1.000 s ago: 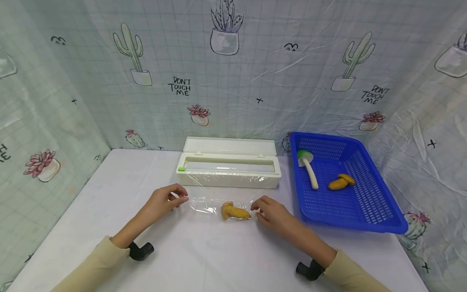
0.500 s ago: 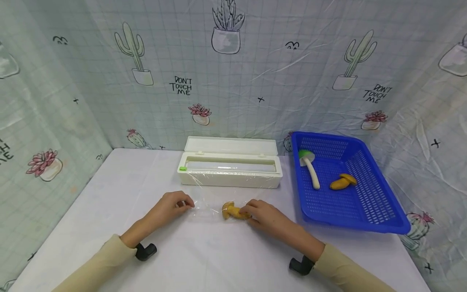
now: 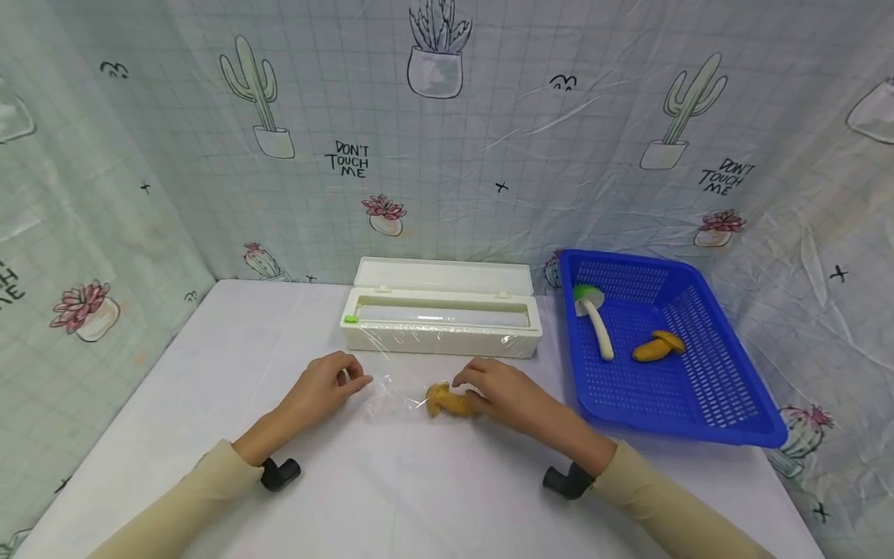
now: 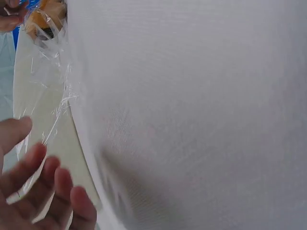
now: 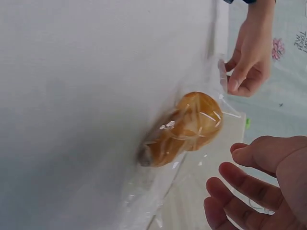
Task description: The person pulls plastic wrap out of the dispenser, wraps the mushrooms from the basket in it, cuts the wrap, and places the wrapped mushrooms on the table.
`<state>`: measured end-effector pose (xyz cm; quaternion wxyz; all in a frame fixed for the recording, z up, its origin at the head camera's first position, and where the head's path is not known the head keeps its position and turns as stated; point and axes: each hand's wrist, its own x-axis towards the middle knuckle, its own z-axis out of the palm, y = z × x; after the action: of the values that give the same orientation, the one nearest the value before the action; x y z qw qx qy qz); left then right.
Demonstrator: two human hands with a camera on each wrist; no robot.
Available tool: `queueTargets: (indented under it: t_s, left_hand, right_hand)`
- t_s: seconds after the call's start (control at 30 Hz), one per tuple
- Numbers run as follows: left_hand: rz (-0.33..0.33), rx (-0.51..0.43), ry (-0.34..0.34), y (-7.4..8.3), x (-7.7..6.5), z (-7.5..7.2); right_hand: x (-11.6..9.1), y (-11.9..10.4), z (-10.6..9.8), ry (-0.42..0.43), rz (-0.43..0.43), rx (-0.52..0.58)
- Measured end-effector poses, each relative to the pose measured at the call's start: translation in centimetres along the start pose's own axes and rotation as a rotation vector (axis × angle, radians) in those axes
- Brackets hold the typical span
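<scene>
A yellow-brown mushroom (image 3: 438,399), under clear plastic wrap (image 3: 393,400), lies on the white table before me. Wrinkles and shine in the wrap show over its cap and stem in the right wrist view. My left hand (image 3: 323,394) is at the wrap's left edge, its thumb and index tips apart in the left wrist view. Over the stem end stands my right hand (image 3: 513,394), hiding part of the stem in the head view. Its fingers (image 5: 249,187) are spread and loosely bent beside the wrapped mushroom. Behind the mushroom, wrap stretches to a white dispenser box (image 3: 440,339).
The dispenser's lid (image 3: 443,274) stands raised against the patterned cloth, and a green slider (image 3: 351,319) sits at its left end. At right, a blue basket (image 3: 670,419) holds a green-capped mushroom (image 3: 597,330) and another yellow mushroom (image 3: 658,346).
My right hand has moved left from beside the mushroom to over its stem, then lifted slightly. The left hand has shifted a little right, and the wrap beside it has bunched.
</scene>
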<state>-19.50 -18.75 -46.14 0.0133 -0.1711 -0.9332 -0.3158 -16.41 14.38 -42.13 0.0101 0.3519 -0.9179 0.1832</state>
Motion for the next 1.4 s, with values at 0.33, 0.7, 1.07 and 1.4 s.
queueTargets:
  t_s: [0.33,0.7,1.07,1.4]
  left_hand:
    - [-0.089,-0.079,0.245,-0.8,2.9,-0.8]
    - [0.035,-0.048,0.285,-1.9,2.2,-0.5]
    - [0.363,0.279,-0.113,-0.5,0.0,0.4]
    - [0.292,0.216,-0.015,-0.7,0.0,0.3]
  right_hand:
    - [5.9,-0.9,-2.1,-0.023,-0.106,-0.004]
    - [12.8,-1.0,-3.5,-0.101,-0.185,0.041]
    - [18.6,-2.4,-2.8,-0.179,-0.158,-0.029]
    - [22.0,-3.3,-1.2,-0.221,-0.1,0.005]
